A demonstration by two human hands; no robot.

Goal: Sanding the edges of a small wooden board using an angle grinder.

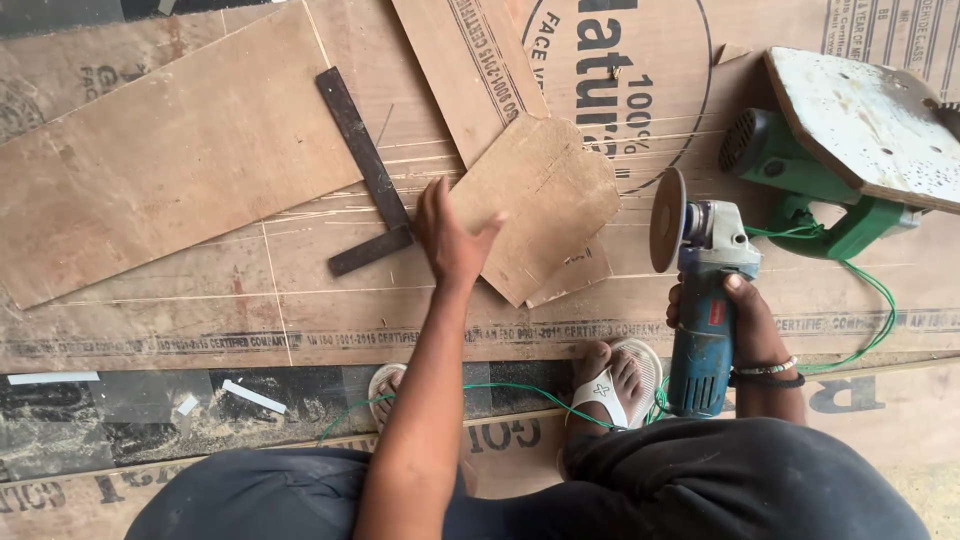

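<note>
My left hand (pixel 452 235) reaches forward with fingers spread, its fingertips touching the edge of a small shaped plywood piece (pixel 545 200) that lies on the large plywood sheet (pixel 250 290). A second thin offcut (pixel 575 275) pokes out from under that piece. My right hand (pixel 745 320) grips the blue body of an angle grinder (pixel 705 300), whose sanding disc (pixel 667 220) stands on edge just right of the shaped piece, apart from it.
A dark metal try square (pixel 365 170) lies left of my left hand. A long plywood board (pixel 170 150) lies at the left. A green power tool (pixel 800 180) sits at the right under a white-spotted board (pixel 860 120). Green cable (pixel 870 290) trails near my sandalled feet (pixel 615 380).
</note>
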